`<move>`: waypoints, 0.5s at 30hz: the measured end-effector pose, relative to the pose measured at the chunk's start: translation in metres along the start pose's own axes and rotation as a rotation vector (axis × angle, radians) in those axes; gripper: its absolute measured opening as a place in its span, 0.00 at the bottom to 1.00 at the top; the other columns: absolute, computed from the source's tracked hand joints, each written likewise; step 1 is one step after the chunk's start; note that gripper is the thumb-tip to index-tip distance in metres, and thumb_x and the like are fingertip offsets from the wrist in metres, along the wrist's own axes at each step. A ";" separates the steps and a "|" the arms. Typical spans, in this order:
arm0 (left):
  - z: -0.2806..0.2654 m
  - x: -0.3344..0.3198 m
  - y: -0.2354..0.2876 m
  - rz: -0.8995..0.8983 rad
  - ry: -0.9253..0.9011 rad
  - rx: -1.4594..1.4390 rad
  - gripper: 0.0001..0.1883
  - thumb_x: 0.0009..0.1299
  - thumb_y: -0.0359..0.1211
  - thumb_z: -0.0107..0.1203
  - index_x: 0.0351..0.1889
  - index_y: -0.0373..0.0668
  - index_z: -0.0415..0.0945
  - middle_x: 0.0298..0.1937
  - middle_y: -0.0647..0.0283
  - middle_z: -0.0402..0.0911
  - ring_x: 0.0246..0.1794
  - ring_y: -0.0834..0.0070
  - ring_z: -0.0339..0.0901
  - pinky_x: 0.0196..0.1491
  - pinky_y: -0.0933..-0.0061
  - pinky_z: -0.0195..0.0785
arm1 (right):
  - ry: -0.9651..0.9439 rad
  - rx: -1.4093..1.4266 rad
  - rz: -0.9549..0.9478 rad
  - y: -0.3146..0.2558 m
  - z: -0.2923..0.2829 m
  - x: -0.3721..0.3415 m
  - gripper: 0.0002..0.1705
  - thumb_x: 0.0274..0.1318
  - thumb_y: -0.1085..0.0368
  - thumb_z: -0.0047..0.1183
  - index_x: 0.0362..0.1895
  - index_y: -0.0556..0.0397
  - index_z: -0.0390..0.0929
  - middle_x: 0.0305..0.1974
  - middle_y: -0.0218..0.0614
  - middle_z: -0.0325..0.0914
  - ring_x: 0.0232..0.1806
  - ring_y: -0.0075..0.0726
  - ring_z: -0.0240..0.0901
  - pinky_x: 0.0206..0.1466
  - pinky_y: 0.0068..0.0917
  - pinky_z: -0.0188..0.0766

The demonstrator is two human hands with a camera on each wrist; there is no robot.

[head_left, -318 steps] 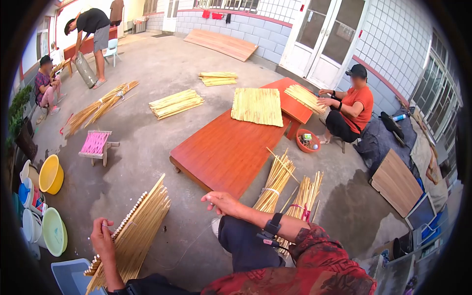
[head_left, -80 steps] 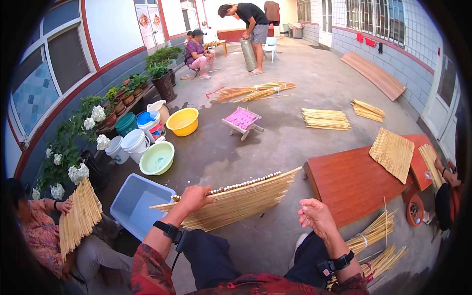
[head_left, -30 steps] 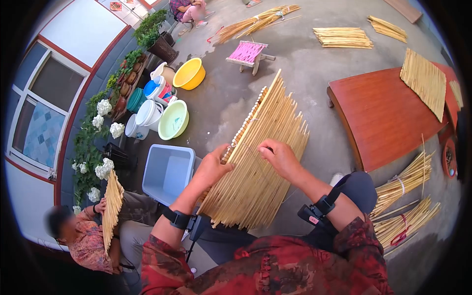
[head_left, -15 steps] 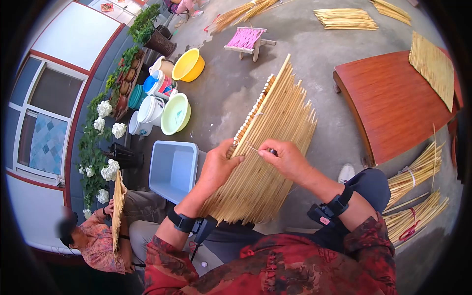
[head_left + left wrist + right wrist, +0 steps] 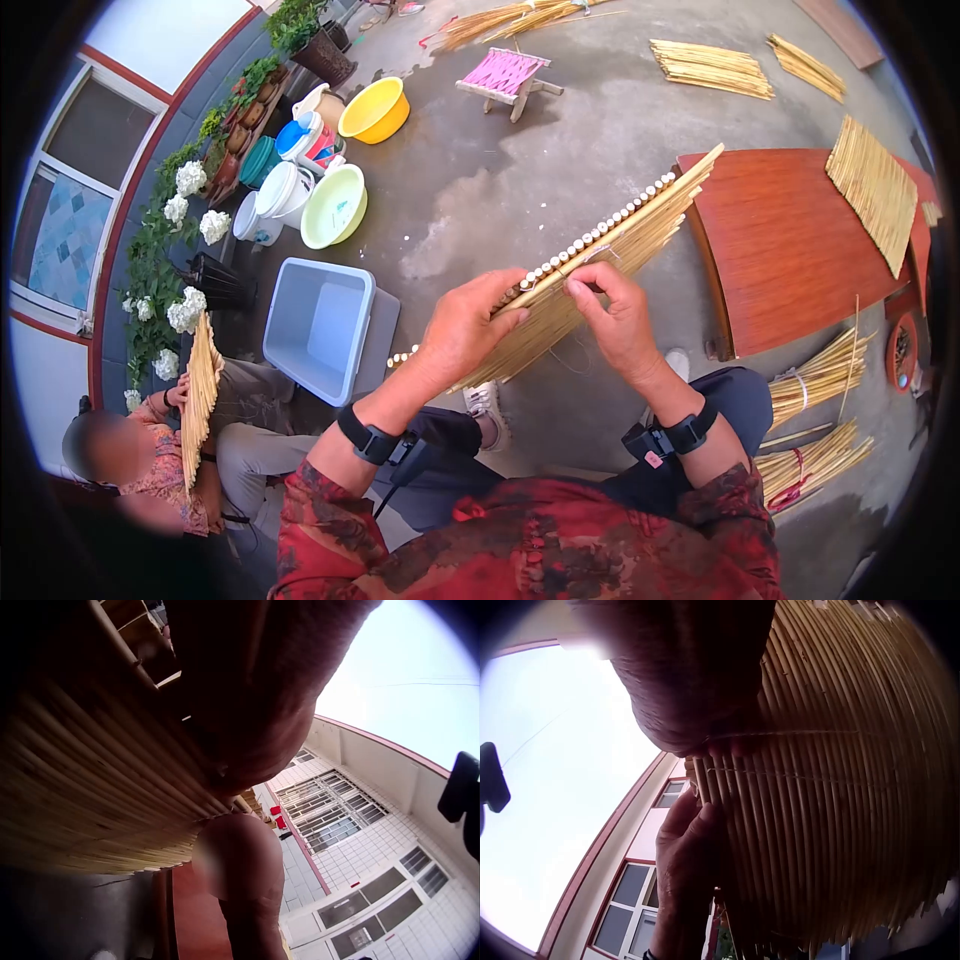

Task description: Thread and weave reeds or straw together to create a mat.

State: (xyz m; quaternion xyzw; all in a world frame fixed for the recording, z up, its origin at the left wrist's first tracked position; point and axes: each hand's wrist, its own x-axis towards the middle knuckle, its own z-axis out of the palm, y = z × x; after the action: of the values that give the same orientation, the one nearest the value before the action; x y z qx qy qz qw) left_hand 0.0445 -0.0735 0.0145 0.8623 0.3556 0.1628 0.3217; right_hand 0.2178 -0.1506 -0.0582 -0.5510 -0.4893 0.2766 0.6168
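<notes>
A mat of pale straw-coloured stalks, joined by rows of thread, slants up to the right over my lap. White cut ends line its far side. My left hand grips the mat's upper edge, thumb on the near face and fingers behind. Beside it my right hand pinches thread close to the top stalk, fingers curled. In the right wrist view the thread runs from the right fingers across the stalks, above a second stitched row. The left hand holds the edge there too. Both hands appear dark in the left wrist view.
A blue-grey tub stands left of the mat, with basins and buckets behind. Another person sits close at left holding a similar mat. A low red table and tied stalk bundles are at right. A pink-topped stool stands ahead.
The right hand, earlier out to the right, is back at the mat's edge beside the left. Over the last half second the mat has swung rightward and tipped more edge-on.
</notes>
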 end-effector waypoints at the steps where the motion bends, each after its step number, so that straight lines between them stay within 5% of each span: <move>1: 0.001 0.002 0.002 0.027 0.003 -0.017 0.19 0.60 0.28 0.60 0.50 0.40 0.72 0.45 0.56 0.78 0.43 0.63 0.78 0.45 0.69 0.70 | 0.023 -0.013 -0.018 0.001 0.000 0.001 0.07 0.58 0.67 0.52 0.35 0.59 0.75 0.31 0.35 0.76 0.32 0.28 0.71 0.38 0.25 0.68; 2: 0.002 0.004 0.002 0.056 0.003 -0.036 0.19 0.60 0.27 0.61 0.50 0.40 0.73 0.44 0.57 0.78 0.41 0.68 0.79 0.45 0.72 0.71 | 0.013 -0.021 -0.018 0.000 -0.001 0.001 0.07 0.58 0.67 0.52 0.35 0.59 0.75 0.31 0.35 0.76 0.32 0.28 0.71 0.38 0.25 0.68; 6: 0.011 0.009 -0.002 0.177 0.065 0.097 0.19 0.60 0.28 0.60 0.51 0.41 0.72 0.45 0.56 0.78 0.42 0.64 0.79 0.46 0.71 0.72 | -0.003 0.047 0.086 0.000 -0.007 0.004 0.07 0.59 0.67 0.52 0.36 0.59 0.75 0.28 0.31 0.74 0.31 0.23 0.70 0.37 0.22 0.67; 8: 0.006 0.013 0.000 0.072 0.039 0.129 0.20 0.60 0.30 0.60 0.51 0.43 0.71 0.46 0.54 0.78 0.43 0.59 0.78 0.45 0.68 0.72 | 0.006 0.055 0.098 -0.001 -0.008 0.006 0.07 0.59 0.67 0.52 0.36 0.59 0.75 0.27 0.30 0.73 0.30 0.22 0.69 0.36 0.21 0.67; 11: -0.004 0.022 -0.001 -0.042 -0.031 0.184 0.22 0.61 0.32 0.61 0.53 0.44 0.70 0.45 0.54 0.79 0.42 0.59 0.79 0.44 0.66 0.71 | -0.129 0.146 0.373 -0.014 -0.004 0.011 0.08 0.59 0.65 0.52 0.37 0.58 0.75 0.21 0.28 0.71 0.25 0.21 0.65 0.32 0.21 0.66; 15: -0.011 0.031 -0.008 -0.106 -0.102 0.223 0.22 0.61 0.32 0.60 0.54 0.43 0.70 0.43 0.53 0.81 0.41 0.57 0.79 0.43 0.65 0.71 | -0.120 0.047 0.274 -0.016 0.000 0.015 0.09 0.59 0.64 0.51 0.38 0.58 0.76 0.22 0.32 0.72 0.25 0.22 0.66 0.31 0.23 0.66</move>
State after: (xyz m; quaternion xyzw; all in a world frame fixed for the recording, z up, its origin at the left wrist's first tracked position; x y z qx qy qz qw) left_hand 0.0568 -0.0421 0.0189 0.8798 0.3999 0.0611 0.2497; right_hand 0.2206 -0.1411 -0.0389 -0.5805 -0.4389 0.4021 0.5557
